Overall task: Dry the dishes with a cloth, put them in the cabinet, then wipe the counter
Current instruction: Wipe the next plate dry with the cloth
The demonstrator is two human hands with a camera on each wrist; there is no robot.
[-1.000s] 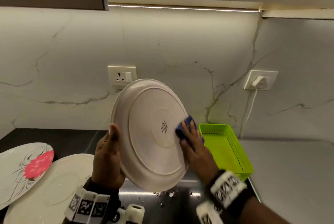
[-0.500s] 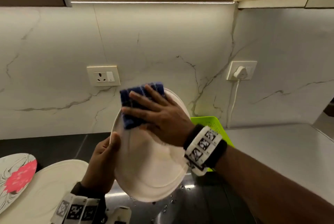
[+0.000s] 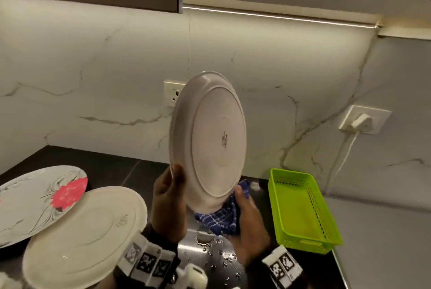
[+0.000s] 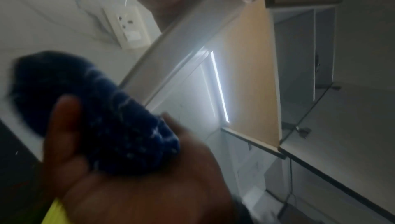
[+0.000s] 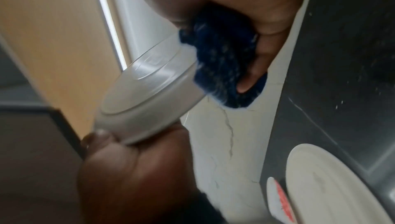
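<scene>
Counter [image 3: 384,230] | left hand [image 3: 169,200] grips plate [image 3: 210,137] | right hand [image 3: 250,223] clutches cloth [image 3: 221,218] | wrist views: open cabinet [image 4: 303,55]

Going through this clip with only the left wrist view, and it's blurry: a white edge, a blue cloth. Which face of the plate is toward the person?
Observer: The underside. The left hand holds the plate upright, maker's mark facing the head camera.
Operator: More dishes waiting?
Observer: Two, left on the counter: a plain white plate overlapping a flowered plate.
Operator: Anything wet?
Observer: Water drops on the steel surface below the right hand and its blue cloth.
</scene>
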